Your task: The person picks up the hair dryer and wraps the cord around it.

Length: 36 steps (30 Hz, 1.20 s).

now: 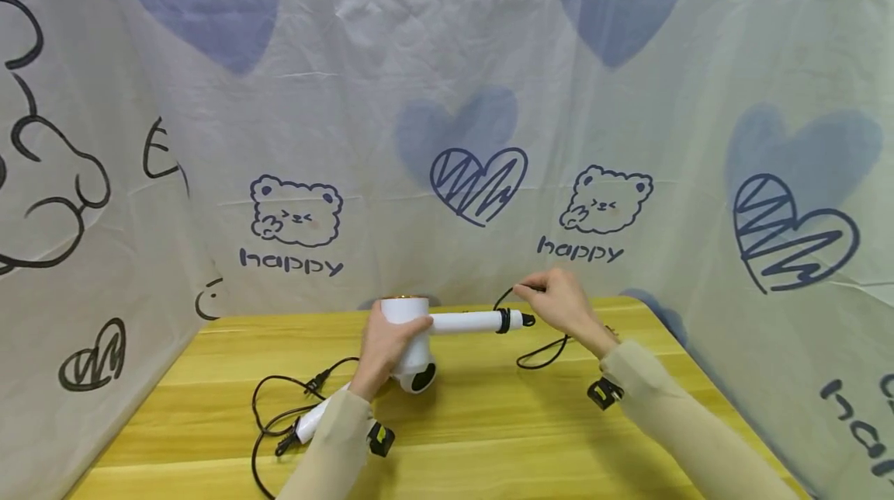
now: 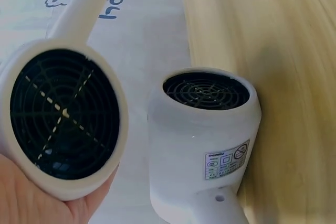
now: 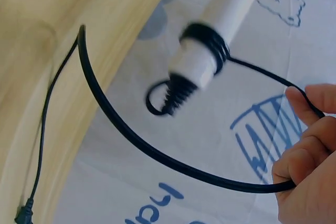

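Observation:
My left hand (image 1: 384, 337) grips the barrel of a white hair dryer (image 1: 464, 322), its handle pointing right. In the left wrist view its dark round intake grille (image 2: 65, 114) faces the camera. A black cord (image 3: 157, 156) is wrapped around the handle near its end. Out to the right, my right hand (image 1: 559, 302) holds that cord between thumb and curled fingers, and a loop of it hangs below. On the table a second white hair dryer (image 2: 178, 150) lies beside the first; in the head view my left forearm hides most of it.
The second dryer's black cord (image 1: 261, 422) lies in loops at the left of the yellow wooden table (image 1: 489, 422). A black plug (image 3: 23, 213) hangs at the end of the held cord. A printed white cloth (image 1: 447, 57) stands behind the table and along both sides.

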Available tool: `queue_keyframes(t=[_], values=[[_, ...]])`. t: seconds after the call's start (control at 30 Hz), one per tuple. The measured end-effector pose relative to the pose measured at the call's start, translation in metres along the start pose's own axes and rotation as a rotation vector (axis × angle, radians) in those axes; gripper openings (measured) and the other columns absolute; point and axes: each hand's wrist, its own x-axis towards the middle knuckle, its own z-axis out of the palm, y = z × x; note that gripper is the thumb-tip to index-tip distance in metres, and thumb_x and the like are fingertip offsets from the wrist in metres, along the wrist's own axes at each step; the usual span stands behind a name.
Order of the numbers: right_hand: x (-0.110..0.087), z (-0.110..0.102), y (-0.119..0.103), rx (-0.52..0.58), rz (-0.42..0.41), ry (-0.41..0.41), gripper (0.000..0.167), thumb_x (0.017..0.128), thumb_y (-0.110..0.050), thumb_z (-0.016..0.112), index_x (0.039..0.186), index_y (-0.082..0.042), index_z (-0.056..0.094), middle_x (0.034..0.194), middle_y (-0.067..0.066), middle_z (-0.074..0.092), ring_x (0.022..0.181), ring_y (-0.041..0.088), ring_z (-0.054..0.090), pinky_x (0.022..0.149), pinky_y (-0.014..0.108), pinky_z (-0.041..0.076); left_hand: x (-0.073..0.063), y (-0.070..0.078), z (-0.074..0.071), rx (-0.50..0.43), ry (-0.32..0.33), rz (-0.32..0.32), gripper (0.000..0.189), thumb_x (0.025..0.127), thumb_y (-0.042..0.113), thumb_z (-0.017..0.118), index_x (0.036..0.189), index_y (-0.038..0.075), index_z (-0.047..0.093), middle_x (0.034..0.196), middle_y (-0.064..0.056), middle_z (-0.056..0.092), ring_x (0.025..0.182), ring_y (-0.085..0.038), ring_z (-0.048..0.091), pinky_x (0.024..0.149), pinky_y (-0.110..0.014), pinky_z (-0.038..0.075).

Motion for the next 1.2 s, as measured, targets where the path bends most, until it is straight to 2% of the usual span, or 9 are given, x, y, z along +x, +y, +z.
queue_keyframes(t=[0.13,0.23,0.3,0.47,0.63,0.77,0.87,1.07,1.2], values=[[-0.007,0.007,-0.001,0.021,-0.018,0.0,0.025,0.097,-0.024,0.058,0.092,-0.01,0.078,0.052,-0.001,0.045,0.044,0.011,0.031,0.042,0.023,0.027,0.002,-0.002,-0.001,-0.012,0.073,-0.01,0.077,0.071,0.035,0.085,0.129,0.004,0.045,0.112,-0.017,0.058,0.09,-0.029,0.061,0.068,-0.035,0.056],[-0.01,0.011,-0.001,0.032,-0.026,0.015,0.025,0.097,-0.023,0.057,0.081,-0.013,0.074,0.049,-0.004,0.035,0.042,0.011,0.027,0.041,0.022,0.024,0.004,-0.006,0.0,-0.058,0.099,-0.024,0.075,0.072,0.034,0.084,0.129,0.003,0.046,0.113,-0.017,0.058,0.091,-0.029,0.061,0.069,-0.034,0.056],[-0.012,0.014,-0.002,0.04,-0.022,0.015,0.025,0.097,-0.022,0.056,0.082,-0.015,0.075,0.049,-0.005,0.034,0.042,0.01,0.026,0.04,0.021,0.022,0.006,-0.008,0.0,-0.097,0.112,-0.042,0.073,0.072,0.032,0.084,0.128,0.003,0.047,0.113,-0.017,0.058,0.091,-0.028,0.06,0.07,-0.034,0.055],[-0.016,0.021,-0.001,0.061,-0.016,-0.048,0.029,0.1,-0.022,0.051,0.108,-0.01,0.076,0.05,-0.004,0.034,0.041,0.01,0.022,0.038,0.02,0.02,0.006,-0.011,-0.001,-0.173,0.146,-0.089,0.07,0.073,0.03,0.083,0.127,0.003,0.049,0.114,-0.016,0.057,0.091,-0.027,0.059,0.069,-0.033,0.055],[-0.018,0.025,0.0,0.068,-0.034,-0.115,0.031,0.102,-0.021,0.048,0.118,-0.009,0.072,0.05,-0.005,0.03,0.042,0.01,0.02,0.039,0.021,0.019,0.005,-0.008,-0.003,-0.237,0.164,-0.145,0.074,0.074,0.034,0.083,0.132,0.008,0.046,0.118,-0.014,0.055,0.095,-0.028,0.058,0.073,-0.034,0.054],[-0.019,0.028,0.0,0.069,-0.056,-0.161,0.033,0.103,-0.019,0.045,0.123,-0.008,0.069,0.05,-0.004,0.034,0.041,0.01,0.023,0.038,0.021,0.02,0.006,-0.007,-0.004,-0.277,0.164,-0.158,0.076,0.074,0.035,0.083,0.135,0.008,0.046,0.123,-0.014,0.054,0.101,-0.029,0.057,0.079,-0.037,0.053],[-0.02,0.031,0.001,0.077,-0.083,-0.213,0.034,0.104,-0.019,0.043,0.125,-0.008,0.067,0.054,0.001,0.047,0.043,0.009,0.027,0.039,0.021,0.023,0.007,-0.007,-0.006,-0.322,0.164,-0.18,0.077,0.075,0.034,0.082,0.136,0.008,0.044,0.126,-0.015,0.052,0.103,-0.03,0.056,0.082,-0.038,0.052],[-0.024,0.033,0.01,0.095,-0.113,-0.304,0.031,0.105,-0.016,0.044,0.122,-0.007,0.067,0.069,0.013,0.061,0.046,0.008,0.031,0.042,0.02,0.026,0.008,-0.004,-0.013,-0.477,0.159,-0.257,0.077,0.077,0.033,0.081,0.138,0.01,0.04,0.127,-0.013,0.051,0.101,-0.028,0.057,0.078,-0.039,0.055],[-0.025,0.031,0.02,0.132,-0.096,-0.383,0.03,0.105,-0.014,0.042,0.116,-0.007,0.069,0.084,0.011,0.067,0.046,0.007,0.024,0.044,0.021,0.023,0.008,-0.002,-0.018,-0.561,0.151,-0.308,0.077,0.076,0.032,0.081,0.137,0.012,0.04,0.124,-0.011,0.052,0.097,-0.026,0.059,0.076,-0.038,0.056]])
